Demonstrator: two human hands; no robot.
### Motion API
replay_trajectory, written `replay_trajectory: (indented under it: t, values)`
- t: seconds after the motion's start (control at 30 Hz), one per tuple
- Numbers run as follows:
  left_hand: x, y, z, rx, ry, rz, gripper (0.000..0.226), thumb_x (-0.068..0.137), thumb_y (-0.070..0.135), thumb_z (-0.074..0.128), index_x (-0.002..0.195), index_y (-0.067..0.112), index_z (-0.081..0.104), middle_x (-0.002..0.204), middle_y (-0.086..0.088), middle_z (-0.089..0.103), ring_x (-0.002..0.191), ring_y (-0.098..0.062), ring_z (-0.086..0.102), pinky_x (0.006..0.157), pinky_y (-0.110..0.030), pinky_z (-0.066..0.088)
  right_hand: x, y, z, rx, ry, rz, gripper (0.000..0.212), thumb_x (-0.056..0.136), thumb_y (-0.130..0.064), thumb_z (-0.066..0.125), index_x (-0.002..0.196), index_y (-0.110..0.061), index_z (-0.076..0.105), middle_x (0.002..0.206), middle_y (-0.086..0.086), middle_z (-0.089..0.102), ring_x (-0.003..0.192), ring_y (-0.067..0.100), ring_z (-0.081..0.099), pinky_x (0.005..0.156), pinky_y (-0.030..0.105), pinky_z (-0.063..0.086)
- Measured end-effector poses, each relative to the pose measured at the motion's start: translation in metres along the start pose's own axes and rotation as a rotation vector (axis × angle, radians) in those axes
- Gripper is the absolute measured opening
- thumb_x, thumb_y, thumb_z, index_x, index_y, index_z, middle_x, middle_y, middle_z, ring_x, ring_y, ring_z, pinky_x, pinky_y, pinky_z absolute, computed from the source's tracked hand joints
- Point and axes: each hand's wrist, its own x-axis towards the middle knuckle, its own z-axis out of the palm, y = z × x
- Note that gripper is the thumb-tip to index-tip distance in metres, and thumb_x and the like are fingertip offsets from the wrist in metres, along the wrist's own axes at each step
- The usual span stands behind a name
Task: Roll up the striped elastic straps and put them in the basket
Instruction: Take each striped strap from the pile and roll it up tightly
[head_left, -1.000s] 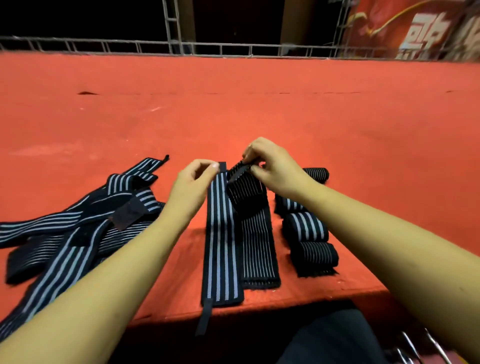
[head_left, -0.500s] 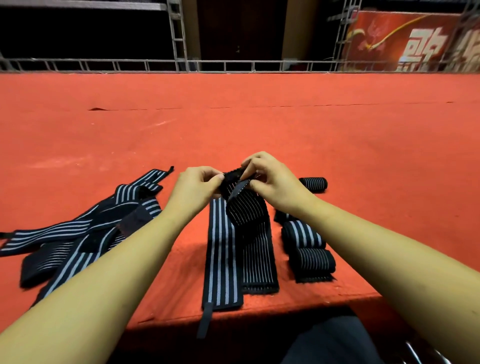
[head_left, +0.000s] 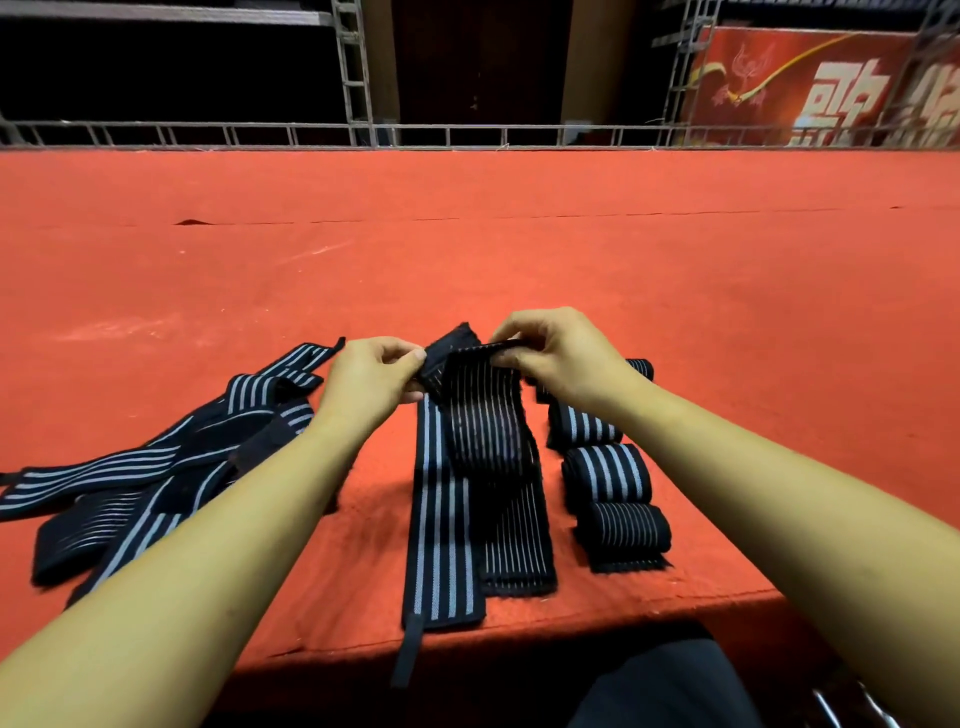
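Note:
A black strap with thin white stripes (head_left: 488, 426) lies lengthwise on the red surface, its far end lifted and folded over. My left hand (head_left: 369, 379) pinches that folded end from the left and my right hand (head_left: 556, 356) pinches it from the right. Beside it on the left lies a flat strap with wide grey stripes (head_left: 441, 525), its tab hanging over the front edge. Several rolled straps (head_left: 605, 475) sit in a row to the right. A heap of unrolled straps (head_left: 156, 462) is at the left. No basket is in view.
The red carpeted platform (head_left: 519, 249) stretches far ahead to a metal truss rail (head_left: 467, 136). Its front edge runs just below the straps. Metal wires (head_left: 852, 706) show at the bottom right corner, below the edge.
Both hands have lifted the thin-striped strap's far end and spread it wider between them; the left hand moved from the wide-striped strap onto this end.

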Motion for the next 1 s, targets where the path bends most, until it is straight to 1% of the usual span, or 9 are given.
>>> replay_trajectory:
  t: [0.13, 0.3, 0.47, 0.53, 0.6, 0.73, 0.83, 0.9, 1.0]
  values:
    - [-0.001, 0.013, 0.0, -0.098, -0.154, 0.084, 0.013, 0.098, 0.009, 0.06, 0.093, 0.013, 0.07, 0.073, 0.001, 0.073, 0.067, -0.01, 0.07, 0.065, -0.019, 0.058, 0.006, -0.002, 0.003, -0.039, -0.011, 0.005, 0.012, 0.09, -0.007, 0.07, 0.1, -0.012, 0.074, 0.089, -0.002, 0.073, 0.076, -0.005, 0.062, 0.074, 0.016, 0.049]
    - [0.004, 0.023, -0.007, -0.077, -0.226, 0.149, 0.013, 0.097, 0.011, 0.061, 0.091, 0.015, 0.071, 0.071, 0.006, 0.074, 0.069, -0.007, 0.071, 0.067, -0.021, 0.058, 0.011, -0.005, 0.003, 0.01, 0.044, 0.03, 0.013, 0.086, -0.013, 0.073, 0.088, -0.016, 0.061, 0.075, 0.014, 0.066, 0.059, 0.01, 0.05, 0.056, 0.026, 0.041]
    - [0.004, 0.025, -0.01, 0.102, -0.278, 0.264, 0.016, 0.097, 0.012, 0.062, 0.092, 0.021, 0.074, 0.079, 0.002, 0.075, 0.075, -0.009, 0.072, 0.072, -0.023, 0.059, 0.012, -0.004, 0.003, -0.015, 0.069, 0.059, 0.02, 0.086, -0.017, 0.074, 0.103, -0.02, 0.063, 0.064, 0.002, 0.057, 0.052, 0.006, 0.047, 0.052, 0.024, 0.04]
    - [0.002, 0.026, -0.008, 0.072, -0.29, 0.257, 0.015, 0.097, 0.01, 0.061, 0.094, 0.016, 0.074, 0.081, 0.0, 0.075, 0.076, -0.01, 0.073, 0.072, -0.022, 0.058, 0.011, -0.002, 0.004, -0.042, 0.065, 0.086, 0.028, 0.087, -0.022, 0.075, 0.113, -0.019, 0.066, 0.077, 0.003, 0.067, 0.066, 0.008, 0.06, 0.062, 0.027, 0.051]
    - [0.001, 0.027, -0.007, 0.049, -0.3, 0.254, 0.014, 0.097, 0.009, 0.06, 0.096, 0.013, 0.074, 0.082, -0.002, 0.075, 0.077, -0.01, 0.073, 0.071, -0.022, 0.057, 0.011, -0.001, 0.004, -0.076, 0.06, 0.106, 0.021, 0.087, -0.023, 0.075, 0.106, -0.014, 0.072, 0.089, 0.001, 0.072, 0.083, 0.01, 0.068, 0.077, 0.032, 0.057]
    - [-0.001, 0.023, -0.006, 0.036, -0.329, 0.303, 0.011, 0.096, 0.021, 0.065, 0.101, 0.018, 0.074, 0.092, 0.001, 0.077, 0.089, -0.013, 0.072, 0.083, -0.031, 0.058, 0.009, -0.003, 0.004, 0.02, 0.072, 0.133, 0.012, 0.086, -0.019, 0.076, 0.089, -0.008, 0.072, 0.078, 0.002, 0.069, 0.07, 0.009, 0.062, 0.064, 0.027, 0.05]
    - [-0.002, 0.02, 0.0, 0.059, -0.303, 0.34, 0.01, 0.091, 0.021, 0.069, 0.1, 0.026, 0.072, 0.093, 0.003, 0.076, 0.092, -0.017, 0.073, 0.087, -0.044, 0.058, 0.007, -0.006, 0.003, 0.223, 0.09, 0.161, 0.009, 0.086, -0.015, 0.076, 0.085, -0.01, 0.068, 0.074, 0.006, 0.065, 0.067, 0.01, 0.058, 0.06, 0.024, 0.046]
    - [-0.002, 0.022, 0.005, 0.006, -0.238, 0.342, 0.008, 0.09, 0.021, 0.068, 0.096, 0.025, 0.073, 0.089, 0.001, 0.076, 0.088, -0.021, 0.073, 0.085, -0.05, 0.059, 0.006, -0.009, 0.004, 0.282, 0.109, 0.144, 0.012, 0.089, -0.018, 0.073, 0.088, -0.007, 0.066, 0.073, 0.006, 0.06, 0.068, 0.012, 0.055, 0.061, 0.025, 0.044]
    - [-0.003, 0.029, 0.01, -0.072, -0.182, 0.348, 0.017, 0.095, 0.011, 0.063, 0.091, 0.025, 0.072, 0.079, 0.007, 0.073, 0.078, -0.014, 0.069, 0.082, -0.049, 0.06, 0.005, -0.013, 0.008, 0.245, 0.104, 0.119, 0.03, 0.101, -0.03, 0.055, 0.095, -0.001, 0.062, 0.079, 0.006, 0.058, 0.071, 0.012, 0.052, 0.065, 0.03, 0.041]
